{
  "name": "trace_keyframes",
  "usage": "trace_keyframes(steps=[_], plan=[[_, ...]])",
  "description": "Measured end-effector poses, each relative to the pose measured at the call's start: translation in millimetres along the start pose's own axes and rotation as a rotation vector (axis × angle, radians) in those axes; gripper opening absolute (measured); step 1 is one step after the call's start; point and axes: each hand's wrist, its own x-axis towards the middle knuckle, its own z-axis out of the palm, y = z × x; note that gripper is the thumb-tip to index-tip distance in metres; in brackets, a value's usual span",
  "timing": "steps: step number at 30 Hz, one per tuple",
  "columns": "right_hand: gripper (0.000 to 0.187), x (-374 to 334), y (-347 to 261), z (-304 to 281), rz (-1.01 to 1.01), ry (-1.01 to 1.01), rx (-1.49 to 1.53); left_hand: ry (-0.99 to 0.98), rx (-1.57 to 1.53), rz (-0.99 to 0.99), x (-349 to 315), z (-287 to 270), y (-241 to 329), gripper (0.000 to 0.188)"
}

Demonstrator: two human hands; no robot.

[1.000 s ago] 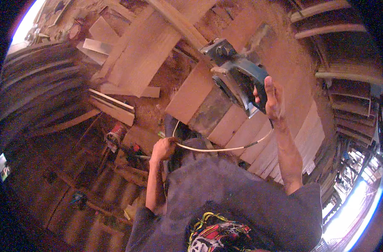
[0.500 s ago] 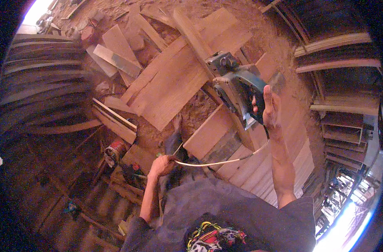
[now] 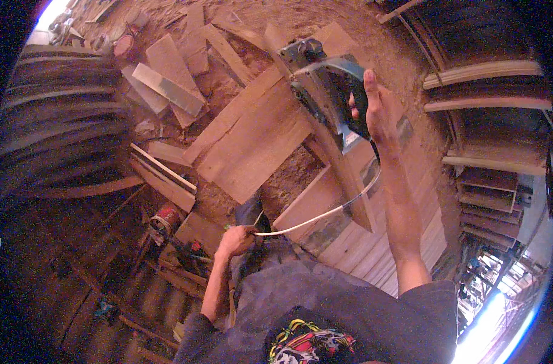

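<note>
My right hand point(image 3: 381, 115) is wrapped round the rear handle of a dark teal electric planer point(image 3: 344, 65), its thumb lying along the top. The planer sits over a long narrow board point(image 3: 354, 203) that runs from far left to near right; exactly where its sole meets the wood is hard to see. From the handle a pale power cord point(image 3: 304, 224) curves back toward me. My left hand point(image 3: 235, 241) is closed on that cord, low beside my leg. A wide plank point(image 3: 246, 136) lies crosswise left of the planer.
Loose offcuts point(image 3: 167, 85) litter the sawdust-covered ground at far left. Several flat boards point(image 3: 361, 255) lie side by side at near right. A reddish can point(image 3: 165, 221) stands at left, by dark corrugated sheeting point(image 3: 64, 121). Stacked timber point(image 3: 486, 73) lines the right.
My right hand has pushed the planer away from me and a little left along the narrow board. The cord has stretched out with it, while my left hand has barely moved.
</note>
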Motion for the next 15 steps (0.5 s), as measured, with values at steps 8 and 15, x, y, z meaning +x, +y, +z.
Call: trace_keyframes(steps=[8, 15], plan=[[0.061, 63, -51, 55, -0.115, 0.006, -0.036, 0.004, 0.017, 0.011, -5, -25, 12, 0.026], [0.053, 57, -79, 84, -0.179, -0.143, 0.075, 0.148, 0.017, 0.081, -1, -18, 32, 0.026]])
